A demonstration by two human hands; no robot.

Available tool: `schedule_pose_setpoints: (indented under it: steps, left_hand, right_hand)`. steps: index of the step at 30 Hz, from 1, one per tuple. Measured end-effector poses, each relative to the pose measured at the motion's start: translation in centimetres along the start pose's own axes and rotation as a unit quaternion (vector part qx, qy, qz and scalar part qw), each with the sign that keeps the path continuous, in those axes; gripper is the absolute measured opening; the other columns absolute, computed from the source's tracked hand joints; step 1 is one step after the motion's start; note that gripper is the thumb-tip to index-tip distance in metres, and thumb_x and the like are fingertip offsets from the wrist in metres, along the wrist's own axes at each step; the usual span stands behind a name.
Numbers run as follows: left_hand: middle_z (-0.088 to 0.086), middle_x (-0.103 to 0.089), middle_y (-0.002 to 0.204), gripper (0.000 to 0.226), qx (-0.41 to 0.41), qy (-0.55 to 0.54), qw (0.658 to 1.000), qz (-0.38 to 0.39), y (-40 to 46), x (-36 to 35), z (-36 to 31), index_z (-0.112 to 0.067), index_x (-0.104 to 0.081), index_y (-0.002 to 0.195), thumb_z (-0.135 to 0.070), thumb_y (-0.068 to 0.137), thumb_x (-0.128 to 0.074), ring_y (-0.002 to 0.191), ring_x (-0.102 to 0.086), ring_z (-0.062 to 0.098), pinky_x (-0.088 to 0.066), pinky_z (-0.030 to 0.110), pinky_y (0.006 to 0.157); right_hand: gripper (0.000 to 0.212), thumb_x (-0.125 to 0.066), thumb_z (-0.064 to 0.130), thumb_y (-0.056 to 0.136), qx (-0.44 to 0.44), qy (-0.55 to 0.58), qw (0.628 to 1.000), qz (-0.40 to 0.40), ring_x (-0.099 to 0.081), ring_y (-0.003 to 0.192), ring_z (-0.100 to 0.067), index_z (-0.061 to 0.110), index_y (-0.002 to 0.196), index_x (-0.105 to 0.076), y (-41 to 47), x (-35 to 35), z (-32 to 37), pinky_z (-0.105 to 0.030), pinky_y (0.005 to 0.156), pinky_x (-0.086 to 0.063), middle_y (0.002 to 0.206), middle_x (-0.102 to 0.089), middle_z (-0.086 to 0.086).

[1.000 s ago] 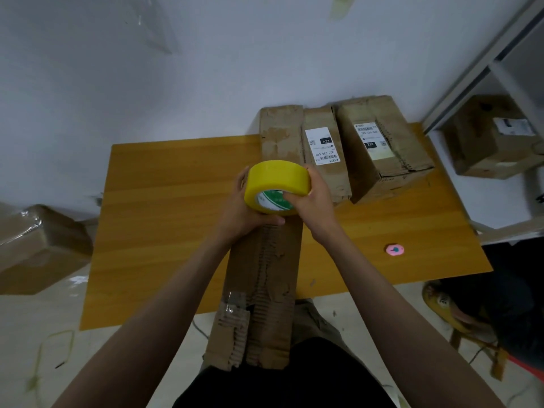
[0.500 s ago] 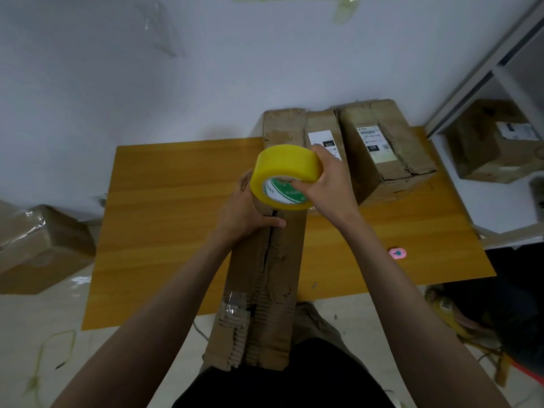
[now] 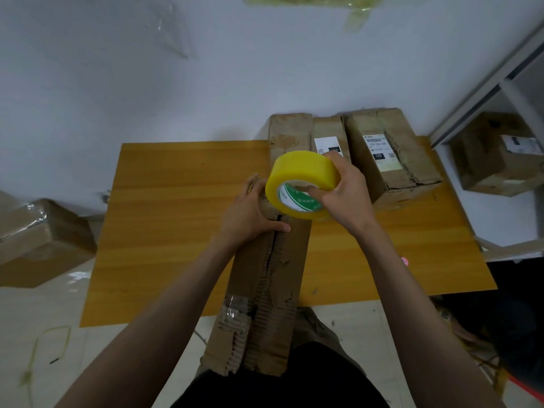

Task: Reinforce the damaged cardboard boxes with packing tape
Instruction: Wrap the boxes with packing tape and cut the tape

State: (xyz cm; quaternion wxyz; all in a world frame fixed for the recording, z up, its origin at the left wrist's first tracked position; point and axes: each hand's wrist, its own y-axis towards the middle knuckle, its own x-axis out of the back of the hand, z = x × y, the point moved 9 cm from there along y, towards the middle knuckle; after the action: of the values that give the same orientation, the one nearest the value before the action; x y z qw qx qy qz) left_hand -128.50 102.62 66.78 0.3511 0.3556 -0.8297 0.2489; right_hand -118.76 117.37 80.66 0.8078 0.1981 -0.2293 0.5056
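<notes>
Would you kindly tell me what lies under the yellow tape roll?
The far end of the long torn box, with its split seam, steadied by the left hand. The roll hides the seam's end.

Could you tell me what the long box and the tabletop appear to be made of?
Long box: corrugated cardboard, matte brown; fluting shows along its torn seam. Tabletop: wood or wood-look laminate, smooth with a slight sheen; grain lines show, which of the two is unclear.

One head-worn camera looks steeply down, close over the table (image 3: 182,219).
</notes>
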Motion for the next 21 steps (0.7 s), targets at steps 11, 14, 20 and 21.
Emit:
schedule_pose_setpoints:
  steps: [11, 14, 20, 21]
  left_hand:
    - [-0.011, -0.014, 0.164, 0.125, 0.011, -0.015, 1.0, -0.01, 0.0, 0.1, 0.4, -0.028, -0.034, 0.153, -0.069, 0.049, -0.09, 0.134, -0.049, 0.029, -0.053, 0.054, 0.093]
    - [-0.003, -0.025, 0.162, 0.122, 0.01, -0.036, 0.999, -0.013, 0.1, -0.1, 0.4, -0.026, -0.038, 0.151, -0.065, 0.049, -0.092, 0.134, -0.048, 0.026, -0.052, 0.051, 0.098]
    - [0.001, -0.049, 0.149, 0.122, 0.035, -0.102, 0.994, -0.014, 0.0, -0.7, 1.2, -0.021, -0.044, 0.146, -0.069, 0.043, -0.091, 0.131, -0.052, 0.024, -0.05, 0.047, 0.101]
    - [-0.001, -0.051, 0.147, 0.126, 0.036, -0.117, 0.992, -0.013, -0.1, -0.9, 1.4, -0.022, -0.043, 0.147, -0.074, 0.041, -0.088, 0.132, -0.051, 0.022, -0.05, 0.047, 0.102]
  right_hand:
    - [0.04, -0.08, 0.008, 0.084, 0.036, -0.001, 0.999, 0.007, -0.053, 0.081, 0.005, 0.017, 0.116, -0.058, 0.0, -0.8, 0.8, -0.006, 0.065, -0.041, 0.092, -0.053, 0.016]
    - [0.045, -0.078, 0.005, 0.082, 0.019, 0.049, 0.999, -0.012, -0.053, 0.086, 0.016, 0.03, 0.109, -0.051, -0.1, -1.3, 0.5, -0.008, 0.062, -0.041, 0.092, -0.052, 0.019]
    - [0.046, -0.072, 0.0, 0.086, -0.038, 0.165, 0.986, 0.006, -0.062, 0.098, -0.015, 0.033, 0.112, -0.055, 0.1, -3.3, -0.4, -0.044, 0.081, -0.058, 0.102, -0.059, 0.003]
    - [0.044, -0.071, -0.001, 0.086, -0.043, 0.179, 0.983, 0.007, -0.063, 0.099, -0.016, 0.028, 0.116, -0.057, 0.3, -3.6, -0.5, -0.045, 0.083, -0.058, 0.104, -0.061, 0.001]
